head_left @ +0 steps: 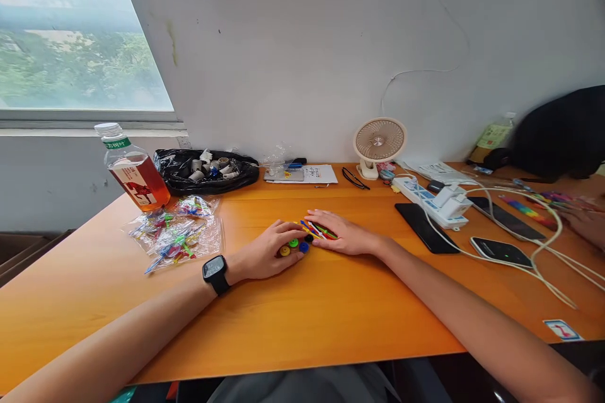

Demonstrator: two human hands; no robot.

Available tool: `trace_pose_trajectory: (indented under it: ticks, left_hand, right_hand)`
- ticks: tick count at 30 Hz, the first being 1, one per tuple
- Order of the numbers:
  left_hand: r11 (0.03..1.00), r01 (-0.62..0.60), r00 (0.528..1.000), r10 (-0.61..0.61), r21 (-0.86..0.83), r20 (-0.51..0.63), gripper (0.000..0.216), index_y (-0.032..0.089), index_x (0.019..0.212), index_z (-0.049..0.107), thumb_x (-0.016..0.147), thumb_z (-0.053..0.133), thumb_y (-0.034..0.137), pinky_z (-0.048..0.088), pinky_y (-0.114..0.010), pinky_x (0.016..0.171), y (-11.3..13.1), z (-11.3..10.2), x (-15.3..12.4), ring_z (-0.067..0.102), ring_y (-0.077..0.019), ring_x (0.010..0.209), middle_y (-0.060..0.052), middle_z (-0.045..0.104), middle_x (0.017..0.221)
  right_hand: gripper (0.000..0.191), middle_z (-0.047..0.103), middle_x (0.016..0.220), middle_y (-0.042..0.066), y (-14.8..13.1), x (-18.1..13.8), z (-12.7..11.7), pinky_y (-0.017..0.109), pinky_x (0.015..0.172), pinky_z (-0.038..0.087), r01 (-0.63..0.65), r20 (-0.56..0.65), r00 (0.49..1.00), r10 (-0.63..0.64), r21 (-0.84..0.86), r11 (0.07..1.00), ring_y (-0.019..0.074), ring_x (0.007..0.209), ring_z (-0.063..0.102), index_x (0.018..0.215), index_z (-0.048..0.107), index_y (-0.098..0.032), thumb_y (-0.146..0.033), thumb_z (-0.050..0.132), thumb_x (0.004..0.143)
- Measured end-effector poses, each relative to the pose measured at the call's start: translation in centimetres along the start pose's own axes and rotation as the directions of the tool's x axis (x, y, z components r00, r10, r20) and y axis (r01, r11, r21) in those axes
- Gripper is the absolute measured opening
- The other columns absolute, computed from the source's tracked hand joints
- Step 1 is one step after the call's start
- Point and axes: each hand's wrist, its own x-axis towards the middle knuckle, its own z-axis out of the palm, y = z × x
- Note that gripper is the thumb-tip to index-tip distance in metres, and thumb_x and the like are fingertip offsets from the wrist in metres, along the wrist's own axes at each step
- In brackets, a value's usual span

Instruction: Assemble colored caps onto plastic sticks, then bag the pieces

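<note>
Head view. Pale wall [283,63]; orange-brown table [265,327]. Left hand [274,250]: fingers loosely curved around coloured discs [304,247], not clenched; any pinch cannot be told. Right hand [347,236]: relaxed, palm down over coloured sticks [321,230], just beside the discs. Stage, as judged: early; loose pieces roughly grouped by kind, none visibly joined, arranging left to do. Containers: clear plastic bags [208,236], left of the left hand, coloured pieces inside; bottle [137,182], beyond those, part-filled with amber liquid; black bag [243,177], beyond the left hand, opened, holding grey tubular pieces [196,169].
</note>
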Motion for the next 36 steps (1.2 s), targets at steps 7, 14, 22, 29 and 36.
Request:
trace_pose_trajectory:
  ticks: [7,14,22,29,36]
  left_hand:
    - [1.000,0.002,1.000,-0.002,0.014,-0.017,0.030,0.024,0.134,0.065,0.104,0.060,0.028,0.053,-0.043,0.110,0.1,0.0,0.0,0.062,-0.0276,0.126,-0.013,0.065,0.137]
    - [0.997,-0.062,0.997,0.059,0.055,0.054,0.039,0.029,0.145,0.061,0.107,0.056,0.028,0.044,-0.048,0.122,0.3,-0.2,-0.1,0.049,-0.0295,0.147,-0.010,0.050,0.161]
    - [1.000,0.001,1.000,-0.001,-0.008,0.014,0.011,0.023,0.109,0.065,0.106,0.058,0.030,0.049,-0.042,0.116,-0.1,0.2,-0.2,0.058,-0.0265,0.138,-0.012,0.060,0.149]
    - [0.997,0.019,0.999,-0.016,0.074,-0.040,0.039,0.022,0.140,0.051,0.102,0.058,0.022,0.046,-0.046,0.119,-0.7,0.0,-0.3,0.053,-0.0283,0.141,-0.014,0.060,0.146]
    - [0.994,0.050,0.996,-0.042,0.098,-0.084,0.021,0.024,0.121,0.064,0.103,0.054,0.017,0.050,-0.044,0.111,-1.6,-0.2,-0.1,0.062,-0.0257,0.124,-0.008,0.070,0.128]
  right_hand:
    - [0.048,0.049,0.163,0.009,-0.3,0.3,0.6,0.049,0.129,0.034,0.046,-0.104,0.993,-0.048,-0.020,0.999,0.0253,0.153,0.043,0.151,0.059,-0.024,-0.020,0.045,0.105]
    - [0.047,0.068,0.139,0.011,-2.7,0.7,0.9,0.042,0.116,0.050,0.215,-0.151,0.966,-0.208,0.032,0.976,0.0231,0.132,0.062,0.130,0.068,-0.020,-0.001,0.048,0.093]
    - [0.058,0.071,0.129,0.010,-0.3,1.0,0.8,0.040,0.111,0.052,0.133,-0.279,0.953,-0.115,0.046,0.990,0.0224,0.121,0.067,0.124,0.069,-0.019,0.008,0.045,0.080]
    - [0.035,0.072,0.116,0.010,-0.3,1.0,-0.1,0.038,0.101,0.052,0.066,-0.304,0.951,-0.061,0.007,0.998,0.0230,0.108,0.067,0.114,0.072,-0.019,-0.002,0.053,0.089]
    - [0.014,0.070,0.094,0.007,-0.3,0.6,-1.0,0.030,0.076,0.049,-0.111,-0.315,0.946,0.082,-0.078,0.991,0.0191,0.082,0.064,0.094,0.073,-0.018,-0.011,0.061,0.092]
